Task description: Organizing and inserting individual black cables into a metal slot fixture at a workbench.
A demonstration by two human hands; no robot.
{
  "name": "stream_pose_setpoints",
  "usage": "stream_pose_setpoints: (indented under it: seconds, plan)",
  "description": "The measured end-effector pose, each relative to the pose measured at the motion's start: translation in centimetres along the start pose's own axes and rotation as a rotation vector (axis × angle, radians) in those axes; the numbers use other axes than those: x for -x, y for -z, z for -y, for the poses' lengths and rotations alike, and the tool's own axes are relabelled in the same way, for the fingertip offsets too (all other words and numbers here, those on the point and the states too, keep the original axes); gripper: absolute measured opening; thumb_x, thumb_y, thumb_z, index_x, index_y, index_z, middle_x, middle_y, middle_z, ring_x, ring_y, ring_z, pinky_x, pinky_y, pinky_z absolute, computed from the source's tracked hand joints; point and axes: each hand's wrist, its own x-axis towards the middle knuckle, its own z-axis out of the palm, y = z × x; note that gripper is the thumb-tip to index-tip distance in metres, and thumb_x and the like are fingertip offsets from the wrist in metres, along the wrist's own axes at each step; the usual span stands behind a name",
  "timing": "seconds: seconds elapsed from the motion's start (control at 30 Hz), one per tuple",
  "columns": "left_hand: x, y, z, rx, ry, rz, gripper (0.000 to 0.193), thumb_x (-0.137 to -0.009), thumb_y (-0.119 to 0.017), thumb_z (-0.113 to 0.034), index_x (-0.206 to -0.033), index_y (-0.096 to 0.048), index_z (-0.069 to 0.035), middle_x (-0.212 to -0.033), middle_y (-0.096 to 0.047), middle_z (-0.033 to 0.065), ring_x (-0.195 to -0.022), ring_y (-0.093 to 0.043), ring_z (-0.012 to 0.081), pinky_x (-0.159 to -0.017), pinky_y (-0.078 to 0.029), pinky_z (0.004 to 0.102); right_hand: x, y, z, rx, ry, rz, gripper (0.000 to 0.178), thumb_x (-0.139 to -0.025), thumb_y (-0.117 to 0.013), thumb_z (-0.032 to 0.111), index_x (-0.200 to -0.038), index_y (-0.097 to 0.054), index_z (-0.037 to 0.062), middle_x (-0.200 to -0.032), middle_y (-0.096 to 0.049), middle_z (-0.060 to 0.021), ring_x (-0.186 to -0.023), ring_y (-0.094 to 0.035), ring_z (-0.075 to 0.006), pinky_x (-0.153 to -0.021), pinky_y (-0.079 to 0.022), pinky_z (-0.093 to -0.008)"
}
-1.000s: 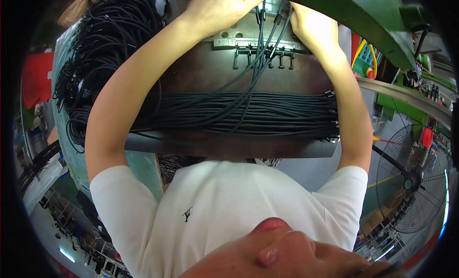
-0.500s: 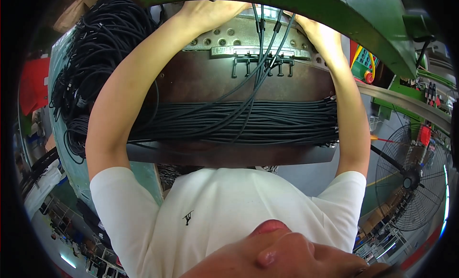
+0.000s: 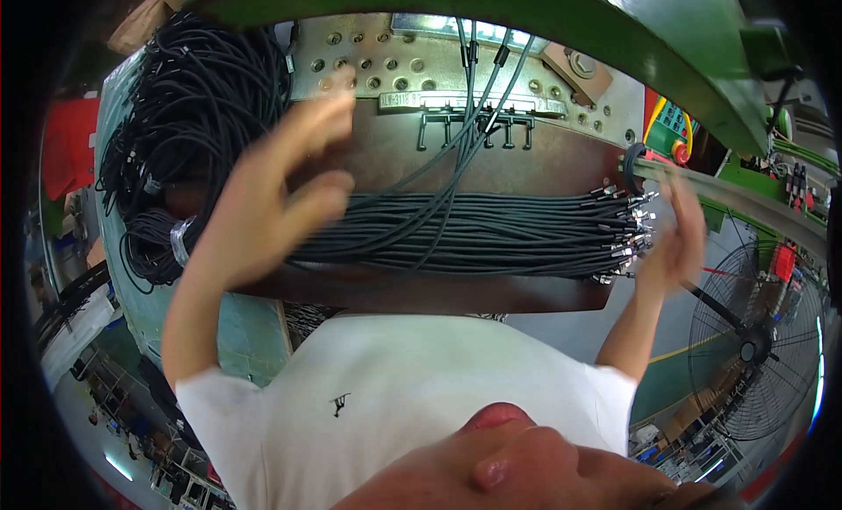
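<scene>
My left hand [image 3: 289, 181] hangs over the left part of the machine bed, blurred by motion, thumb and fingers apart with nothing between them. Out past the right ends of the cables, my right hand [image 3: 674, 234] is also blurred; its fingers look stretched and nothing shows in them. A row of black cables [image 3: 456, 234] lies across the brown board [image 3: 377, 150], metal connector ends to the right. Several cables rise from it to the metal mold [image 3: 482, 102]. Black molded runner pieces [image 3: 474, 131] sit at the mold's near edge. Neither hand visibly grips a cable.
A large heap of black cables [image 3: 193, 98] lies at the left on a pale green table [image 3: 250, 335]. A green machine frame [image 3: 561, 19] arches over the far side. At the right are a control box with a red button [image 3: 680, 150], a metal rail [image 3: 745, 190] and a fan [image 3: 750, 339].
Both hands have come back from the far mold area: the left to above the board's left side, the right to beyond the connector ends. The cables and mold look much the same.
</scene>
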Motion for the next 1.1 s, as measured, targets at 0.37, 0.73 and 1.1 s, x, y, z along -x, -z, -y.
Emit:
stream_pose_setpoints:
  seconds: [0.37,0.73,1.1]
  plan:
    - [18.4,-10.8,17.4,-0.655,0.195,-0.226,0.043,-0.089,-0.056,-0.021,-0.126,-0.053,0.0,-0.129,-0.053,0.0224,-0.12,-0.05,0.0366,-0.101,-0.038,0.0434,28.4,-2.6,-2.1,0.199,-0.915,0.495,0.046,-0.089,-0.058,0.016,-0.131,-0.044,0.0014,-0.13,-0.05,-0.0153,-0.115,-0.049,-0.0262,-0.098,-0.039,-0.0351]
    - [16.9,-10.8,16.3,-0.543,0.248,-0.2,0.035,-0.089,-0.055,-0.02,-0.119,-0.059,-0.003,-0.123,-0.058,0.0177,-0.116,-0.051,0.0362,-0.101,-0.039,0.0434,26.4,-4.5,-2.5,0.112,-0.617,0.11,0.006,-0.083,-0.061,0.005,-0.086,-0.065,0.001,-0.082,-0.065,-0.0108,-0.077,-0.058,-0.0258,-0.07,-0.046,-0.0391]
    - [16.3,-11.3,14.7,-0.677,0.154,-0.118,0.031,-0.089,-0.052,-0.017,-0.115,-0.06,-0.003,-0.116,-0.06,0.0189,-0.109,-0.054,0.0386,-0.096,-0.041,0.0455,17.8,-1.1,3.8,0.565,-0.405,0.482,0.017,-0.078,-0.067,0.011,-0.094,-0.067,0.0031,-0.088,-0.067,-0.015,-0.087,-0.063,-0.0373,-0.074,-0.051,-0.0397]
